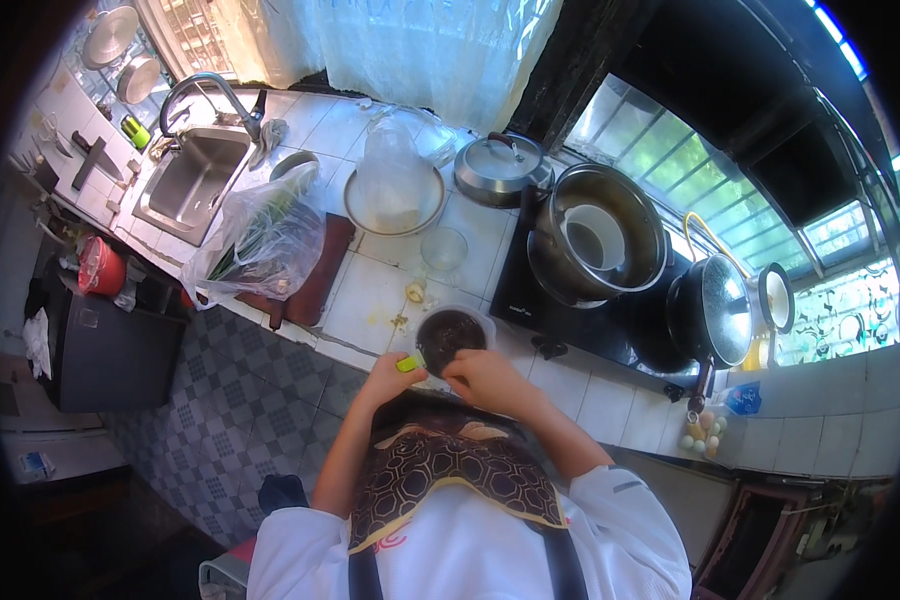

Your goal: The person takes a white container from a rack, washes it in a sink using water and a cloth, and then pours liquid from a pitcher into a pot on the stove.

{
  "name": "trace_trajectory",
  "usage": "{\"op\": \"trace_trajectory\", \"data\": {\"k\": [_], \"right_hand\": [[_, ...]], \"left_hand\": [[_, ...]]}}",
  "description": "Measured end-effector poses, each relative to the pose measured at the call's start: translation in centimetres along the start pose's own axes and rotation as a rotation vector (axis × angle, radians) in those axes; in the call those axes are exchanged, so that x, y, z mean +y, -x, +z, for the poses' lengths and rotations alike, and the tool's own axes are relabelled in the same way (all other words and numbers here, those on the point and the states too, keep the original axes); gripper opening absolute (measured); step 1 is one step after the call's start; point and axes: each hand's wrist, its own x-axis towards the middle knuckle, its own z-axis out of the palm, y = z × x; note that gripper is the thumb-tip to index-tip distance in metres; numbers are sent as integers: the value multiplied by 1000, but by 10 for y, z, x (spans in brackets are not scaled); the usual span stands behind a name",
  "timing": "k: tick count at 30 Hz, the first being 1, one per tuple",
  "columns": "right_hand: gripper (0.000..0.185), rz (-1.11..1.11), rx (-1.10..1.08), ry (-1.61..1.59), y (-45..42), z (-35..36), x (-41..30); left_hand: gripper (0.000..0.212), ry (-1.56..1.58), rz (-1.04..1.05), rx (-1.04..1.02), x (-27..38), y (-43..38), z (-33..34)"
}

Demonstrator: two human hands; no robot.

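A round bowl (456, 330) with dark brown contents stands at the counter's front edge, before my body. My left hand (396, 377) is closed on the bright green handle of a small tool (411, 363) at the bowl's left rim; its working end is too small to make out. My right hand (482, 379) is at the bowl's near right rim, fingers bent together; whether they hold something cannot be told. Beyond the bowl lie a small pale yellowish piece (415, 291) and some crumbs (399, 321), with a clear glass bowl (444, 249) farther back.
A plastic bag of green vegetables (270, 240) lies on a brown board (322, 277) at left, near the sink (195, 180). On the right, a large pot (604, 232) and a lidded pan (709, 311) stand on the black stove (525, 300). Eggs (703, 435) sit farther right.
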Motion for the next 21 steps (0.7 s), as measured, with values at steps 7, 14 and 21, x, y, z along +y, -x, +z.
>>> {"op": "trace_trajectory", "data": {"k": [7, 14, 21], "right_hand": [[9, 41, -3, 43, 1, 1, 3], [11, 61, 112, -17, -5, -3, 11], [11, 73, 273, -162, -2, -4, 10]], "left_hand": [[23, 51, 8, 2, 4, 1, 3], [21, 31, -20, -8, -5, 0, 1], [22, 35, 9, 21, -3, 1, 3]]}}
